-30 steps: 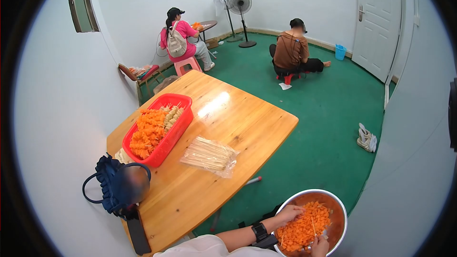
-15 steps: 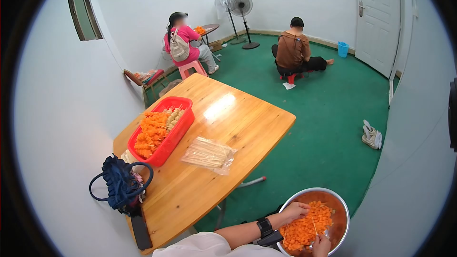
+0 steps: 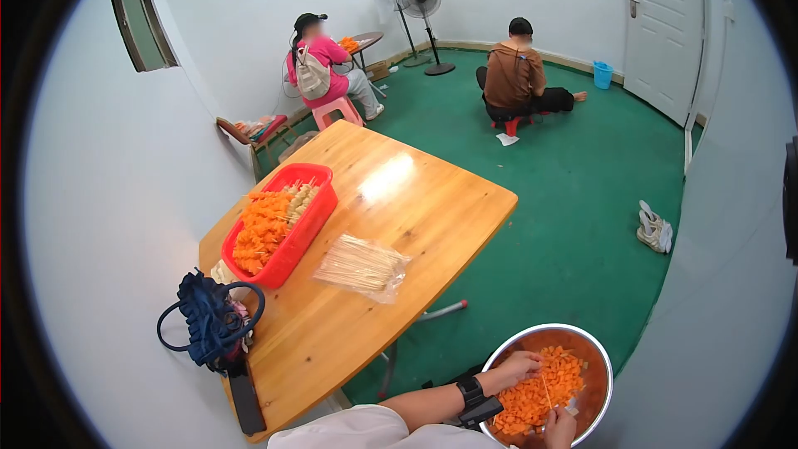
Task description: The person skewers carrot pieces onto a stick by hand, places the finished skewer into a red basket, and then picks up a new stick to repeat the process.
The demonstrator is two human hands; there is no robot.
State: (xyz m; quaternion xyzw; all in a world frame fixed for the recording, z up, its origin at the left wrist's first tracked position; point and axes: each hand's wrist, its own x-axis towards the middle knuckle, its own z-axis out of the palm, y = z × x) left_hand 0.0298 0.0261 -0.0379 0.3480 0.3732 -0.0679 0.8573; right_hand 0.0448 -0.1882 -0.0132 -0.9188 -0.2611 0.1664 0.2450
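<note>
A wide metal bowl (image 3: 605,387) at the lower right holds a heap of orange diced pieces (image 3: 528,403) that look like carrot. My right hand (image 3: 559,431) is closed over the bowl's near side, gripping a thin wooden skewer (image 3: 548,392) that points up and away. At the skewer's far end, the fingers of my left hand (image 3: 522,366) are pinched together above the heap; what sits between those fingertips I cannot tell. A dark band with a black device is on my left wrist.
On the wooden table (image 3: 432,208) are a red basket (image 3: 291,254) of skewered orange and pale pieces, a bag of skewers (image 3: 363,266), a blue handbag (image 3: 208,320) and a phone-like dark object (image 3: 245,397). Two people sit on stools farther back, near a fan (image 3: 420,0). Shoes (image 3: 654,229) lie right.
The view has shifted slightly. Both hands stay over the bowl, with the skewer still between them and only small finger movement.
</note>
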